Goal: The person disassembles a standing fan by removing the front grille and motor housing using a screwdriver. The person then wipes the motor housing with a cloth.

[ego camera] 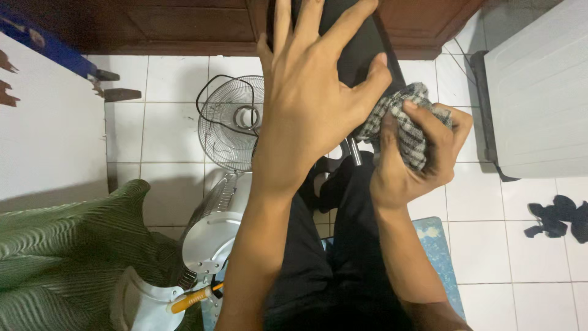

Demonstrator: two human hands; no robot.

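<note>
My left hand [309, 92] lies flat with fingers spread on a black panel-like object [358, 46] that slants up toward the top of the view. My right hand [416, 159] grips a bunched grey and white checked cloth [407, 119], pressed against the lower edge of the black object right beside my left thumb. A short metal stem [353, 150] shows just under the cloth. My legs in black trousers [331, 263] fill the space below both arms.
A wire fan grille [229, 122] with a black cable lies on the white tiled floor. White fan parts [211, 236] and an orange-handled tool [193, 298] sit lower left beside green striped fabric [55, 257]. A white appliance [539, 92] stands right; dark cloth [560, 217] lies near it.
</note>
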